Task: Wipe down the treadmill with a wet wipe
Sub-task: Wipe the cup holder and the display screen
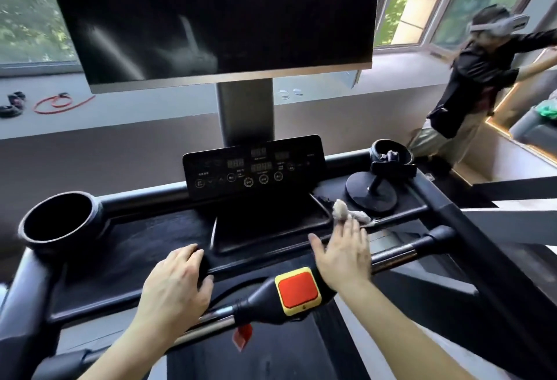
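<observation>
The black treadmill console [150,238] fills the lower view, with a control panel [253,165] and a large dark screen [217,18] above it. A crumpled, dirty wet wipe [349,212] lies on the console tray right of the panel. My right hand [343,253] has its fingers straight, and the fingertips reach the wipe's near edge. My left hand [177,283] rests on the console's front edge with its fingers curled over the rim.
A red stop button on a yellow base [298,289] sits on the front handlebar between my arms. A black stand [373,190] occupies the right tray. Cup holders [60,220] flank the console. Another person [479,78] stands at the right by the windows.
</observation>
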Demonstrator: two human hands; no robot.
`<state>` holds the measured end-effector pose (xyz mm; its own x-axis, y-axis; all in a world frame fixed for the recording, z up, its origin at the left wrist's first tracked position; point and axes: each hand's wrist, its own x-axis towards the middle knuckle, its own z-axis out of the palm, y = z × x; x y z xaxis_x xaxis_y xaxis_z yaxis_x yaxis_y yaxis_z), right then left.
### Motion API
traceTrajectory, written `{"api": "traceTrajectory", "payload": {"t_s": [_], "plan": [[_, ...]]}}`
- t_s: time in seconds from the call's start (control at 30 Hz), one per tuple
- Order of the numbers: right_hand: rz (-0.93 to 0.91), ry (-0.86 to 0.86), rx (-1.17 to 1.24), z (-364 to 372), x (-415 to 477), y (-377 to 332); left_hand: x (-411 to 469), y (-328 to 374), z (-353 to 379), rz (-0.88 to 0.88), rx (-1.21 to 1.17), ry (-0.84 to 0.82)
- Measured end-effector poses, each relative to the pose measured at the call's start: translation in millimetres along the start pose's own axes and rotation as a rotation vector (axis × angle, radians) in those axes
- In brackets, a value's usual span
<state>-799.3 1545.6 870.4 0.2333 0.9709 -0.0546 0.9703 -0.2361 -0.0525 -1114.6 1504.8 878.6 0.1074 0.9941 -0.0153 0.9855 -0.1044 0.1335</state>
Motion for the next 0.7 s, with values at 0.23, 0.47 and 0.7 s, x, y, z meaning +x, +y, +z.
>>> {"api": "traceTrajectory", "payload": {"t_s": [0.23,0.47,0.7], "plan": [[-0.803,-0.127,0.112,10.6,-45.9,-87.5,2.9,10.3,1.2,-0.106,0.007,-0.001],[-0.399,0.019,-0.015,9.8,54.5,63.0,1.9,26.5,4.0,-0.213,0.01,0.069],[-0.739,-0.049,0.097,5.4,6.8,-29.0,-1.4,52.3,5.9,-0.319,-0.03,0.118]]}}
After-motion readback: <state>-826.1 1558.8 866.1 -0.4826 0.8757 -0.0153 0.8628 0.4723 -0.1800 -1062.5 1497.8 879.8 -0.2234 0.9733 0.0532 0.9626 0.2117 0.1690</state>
